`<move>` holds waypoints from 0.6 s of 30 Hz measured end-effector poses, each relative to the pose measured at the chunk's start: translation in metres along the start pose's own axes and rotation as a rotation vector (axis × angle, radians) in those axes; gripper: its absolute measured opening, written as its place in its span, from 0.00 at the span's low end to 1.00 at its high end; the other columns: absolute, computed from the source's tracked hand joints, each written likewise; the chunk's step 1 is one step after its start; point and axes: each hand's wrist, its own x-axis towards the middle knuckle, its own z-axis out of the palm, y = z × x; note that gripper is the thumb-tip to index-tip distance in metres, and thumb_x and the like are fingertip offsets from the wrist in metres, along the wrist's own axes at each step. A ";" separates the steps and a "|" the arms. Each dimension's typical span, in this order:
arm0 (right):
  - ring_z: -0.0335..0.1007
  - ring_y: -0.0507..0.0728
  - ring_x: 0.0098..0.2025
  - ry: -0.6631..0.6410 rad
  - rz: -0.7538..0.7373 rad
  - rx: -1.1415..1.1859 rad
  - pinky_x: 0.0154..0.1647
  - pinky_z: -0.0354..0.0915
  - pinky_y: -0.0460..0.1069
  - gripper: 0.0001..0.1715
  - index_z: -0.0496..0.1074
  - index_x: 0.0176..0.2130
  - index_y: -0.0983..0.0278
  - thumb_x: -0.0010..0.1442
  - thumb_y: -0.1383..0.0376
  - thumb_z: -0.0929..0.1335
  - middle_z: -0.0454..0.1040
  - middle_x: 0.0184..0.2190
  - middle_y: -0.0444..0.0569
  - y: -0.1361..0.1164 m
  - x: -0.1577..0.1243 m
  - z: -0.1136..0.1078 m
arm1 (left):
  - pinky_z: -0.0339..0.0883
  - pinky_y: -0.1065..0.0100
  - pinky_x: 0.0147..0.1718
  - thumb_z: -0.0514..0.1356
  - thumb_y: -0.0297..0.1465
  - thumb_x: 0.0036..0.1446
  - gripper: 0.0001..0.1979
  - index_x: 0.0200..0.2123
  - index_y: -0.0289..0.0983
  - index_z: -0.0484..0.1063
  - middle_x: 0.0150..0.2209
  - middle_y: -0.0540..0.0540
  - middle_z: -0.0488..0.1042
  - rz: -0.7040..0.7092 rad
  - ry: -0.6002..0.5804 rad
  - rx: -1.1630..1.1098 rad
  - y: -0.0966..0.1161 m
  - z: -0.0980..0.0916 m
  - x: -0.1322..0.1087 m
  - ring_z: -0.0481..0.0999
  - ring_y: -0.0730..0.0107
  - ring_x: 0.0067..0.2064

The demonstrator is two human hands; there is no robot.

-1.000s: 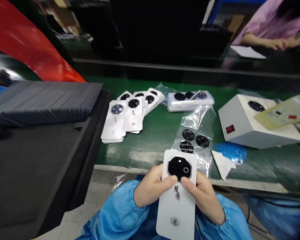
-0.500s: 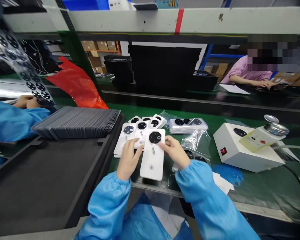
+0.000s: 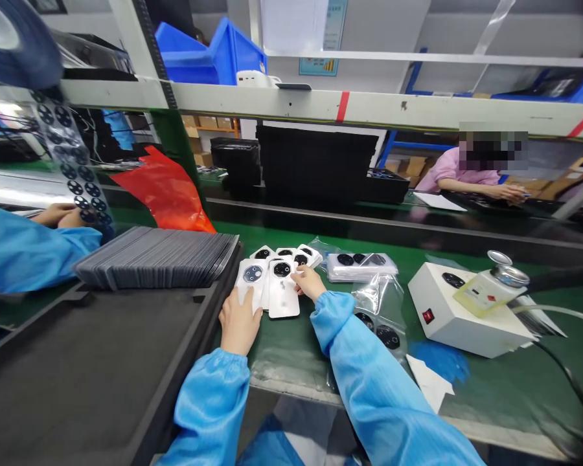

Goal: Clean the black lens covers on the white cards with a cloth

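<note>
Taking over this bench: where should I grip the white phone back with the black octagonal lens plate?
Probably pinch the white phone back by its long edges below the black octagonal lens plate, from the near side. It lies flat, its lower half is plain, and the right hand sits at the upper corner.

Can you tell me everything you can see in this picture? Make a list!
phone-shaped cards: several, white with black camera parts, piled on the green bench
clear plastic bags: two, holding black pieces, right of the pile
stack of plates: one, dark grey, in a black foam tray
switch box: one, white with red switch, far right
plastic sheet: one, red, behind the tray
disc strip: one, clear with black discs, hanging left
bins: some, blue, up on a shelf
co-worker: one, pink top, across the bench
left hand: one, bare, touching the cards
right hand: one, bare, on a card
</note>
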 end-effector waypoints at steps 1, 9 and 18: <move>0.69 0.54 0.42 -0.010 -0.006 -0.005 0.40 0.69 0.53 0.18 0.65 0.49 0.66 0.61 0.59 0.64 0.69 0.45 0.50 0.002 -0.003 -0.001 | 0.62 0.46 0.50 0.57 0.34 0.58 0.20 0.53 0.37 0.62 0.58 0.40 0.61 -0.017 0.006 -0.021 0.000 -0.001 0.001 0.64 0.53 0.55; 0.68 0.55 0.44 -0.027 -0.127 0.011 0.43 0.68 0.54 0.17 0.65 0.48 0.66 0.61 0.60 0.64 0.68 0.47 0.51 -0.006 -0.030 0.002 | 0.58 0.47 0.52 0.58 0.32 0.55 0.22 0.53 0.34 0.63 0.60 0.35 0.55 -0.040 0.156 -0.305 0.016 -0.016 -0.005 0.62 0.50 0.57; 0.67 0.48 0.27 -0.153 -0.270 0.198 0.25 0.66 0.44 0.10 0.66 0.38 0.66 0.61 0.65 0.59 0.70 0.28 0.43 -0.007 -0.107 -0.006 | 0.47 0.54 0.60 0.65 0.38 0.45 0.34 0.55 0.41 0.58 0.64 0.38 0.47 0.043 0.093 -0.927 0.041 -0.022 -0.066 0.47 0.51 0.65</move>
